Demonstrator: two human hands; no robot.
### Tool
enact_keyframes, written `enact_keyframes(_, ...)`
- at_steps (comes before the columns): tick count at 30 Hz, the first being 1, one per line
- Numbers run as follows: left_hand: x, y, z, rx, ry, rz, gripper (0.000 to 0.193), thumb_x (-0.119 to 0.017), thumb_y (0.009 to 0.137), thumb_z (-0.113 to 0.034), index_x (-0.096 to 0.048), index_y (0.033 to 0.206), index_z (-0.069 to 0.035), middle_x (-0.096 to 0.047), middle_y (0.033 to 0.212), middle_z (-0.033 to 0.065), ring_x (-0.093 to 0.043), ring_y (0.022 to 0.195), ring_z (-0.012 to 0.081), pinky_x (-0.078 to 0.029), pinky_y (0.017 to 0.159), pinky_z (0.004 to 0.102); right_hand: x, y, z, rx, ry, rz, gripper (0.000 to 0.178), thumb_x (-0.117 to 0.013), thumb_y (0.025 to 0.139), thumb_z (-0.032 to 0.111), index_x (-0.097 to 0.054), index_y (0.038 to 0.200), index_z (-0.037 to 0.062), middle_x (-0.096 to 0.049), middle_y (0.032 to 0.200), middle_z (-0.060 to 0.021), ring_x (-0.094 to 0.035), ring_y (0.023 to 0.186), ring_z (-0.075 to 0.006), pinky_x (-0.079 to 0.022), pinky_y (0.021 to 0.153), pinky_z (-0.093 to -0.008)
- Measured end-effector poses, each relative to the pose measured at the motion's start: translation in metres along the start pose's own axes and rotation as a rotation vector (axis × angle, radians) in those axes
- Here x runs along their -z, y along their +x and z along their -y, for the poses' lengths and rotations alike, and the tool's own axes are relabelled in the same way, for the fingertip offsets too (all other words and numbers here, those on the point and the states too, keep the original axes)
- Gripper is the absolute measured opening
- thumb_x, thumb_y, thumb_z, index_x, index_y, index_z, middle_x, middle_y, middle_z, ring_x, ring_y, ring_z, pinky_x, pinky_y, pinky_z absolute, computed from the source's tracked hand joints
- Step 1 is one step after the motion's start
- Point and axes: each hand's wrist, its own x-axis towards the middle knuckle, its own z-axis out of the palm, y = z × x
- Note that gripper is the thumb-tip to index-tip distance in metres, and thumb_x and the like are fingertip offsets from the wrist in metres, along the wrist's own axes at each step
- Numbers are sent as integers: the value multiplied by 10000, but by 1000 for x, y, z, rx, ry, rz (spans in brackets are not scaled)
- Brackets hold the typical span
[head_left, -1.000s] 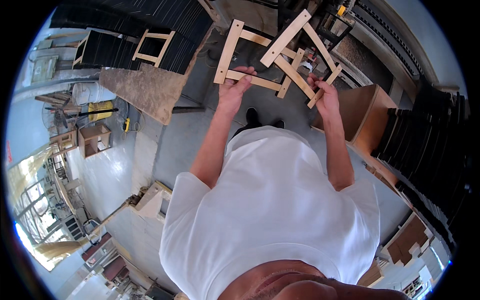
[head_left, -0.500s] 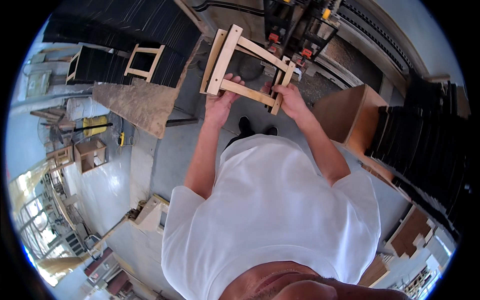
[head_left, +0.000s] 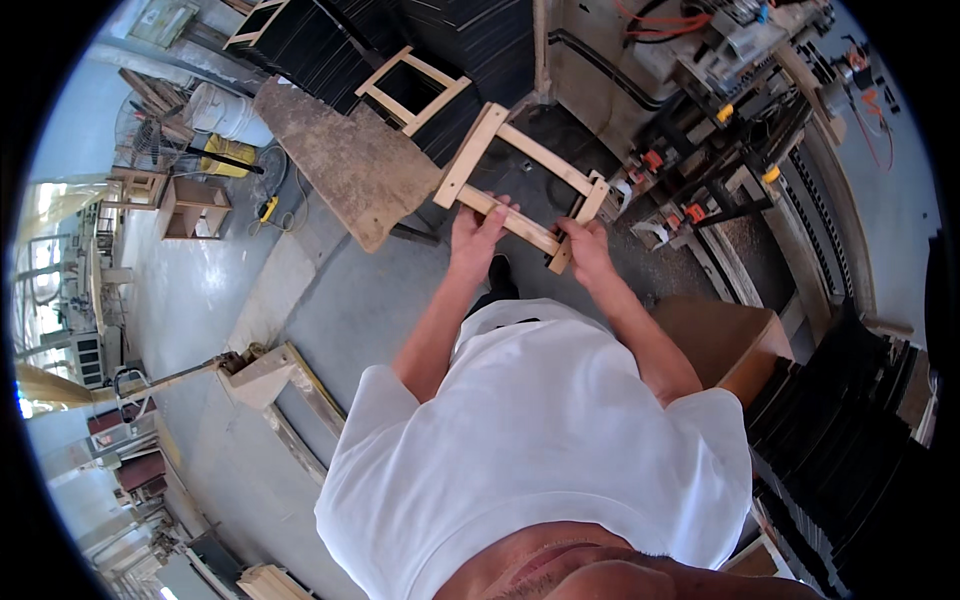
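Note:
Between my hands I hold a light wooden frame (head_left: 545, 152) made of pale bars around an open middle, with dark dots near the bar ends. My left hand (head_left: 478, 232) grips the near bar toward its left end, thumb on top. At the near right corner my right hand (head_left: 583, 243) is closed around the short end bar. Parts of the fingers are hidden behind the wood. Another pale wooden frame (head_left: 452, 93) rests on black stacked pieces (head_left: 480, 40) beyond a worn brown board (head_left: 340, 160) to the left.
On the right stands a machine with black and red clamps (head_left: 690, 212). A brown wooden box (head_left: 715, 325) is nearer, beside dark stacked panels (head_left: 850, 410). At left are a white bucket (head_left: 225, 112), a yellow bucket (head_left: 228, 155) and a small wooden cabinet (head_left: 195, 208).
My view has turned, so the machine now lies farther right and the brown board is nearer the held frame. The frame shows more face-on, still in both hands.

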Motion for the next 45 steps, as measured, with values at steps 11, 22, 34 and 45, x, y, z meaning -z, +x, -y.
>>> enact_keyframes(11,183,171,-131,34,-44,-9,247,-587,920,-110,-536,1127,16,-645,1030,121,-640,1009,264,-531,868,387,-139,53,-1,-15,-178,209,652,-713,848,262,-385,1299,-77,-622,1034,-117,-648,848,-181,-531,716,-299)
enact_keyframes(22,235,320,-165,332,251,-38,357,-580,942,-260,-532,1151,25,-654,1011,161,-667,906,272,-564,795,370,-38,87,-66,-189,-76,-164,256,-694,840,189,-572,992,23,-638,842,-60,-661,756,-163,-538,616,-291)
enact_keyframes(34,236,313,-162,-2,1570,-49,657,-535,884,-582,-618,1054,47,-677,860,222,-658,865,371,-519,757,412,-14,107,-91,-230,-253,-171,186,-673,852,164,-564,941,43,-615,813,-44,-638,715,-152,-534,592,-279)
enact_keyframes(45,148,204,-96,-111,1392,-296,537,-768,720,-407,-595,1037,-9,-664,942,216,-635,925,383,-497,799,450,0,113,-116,-241,-350,-114,182,-685,839,136,-598,970,43,-607,825,-24,-647,737,-168,-533,604,-277)
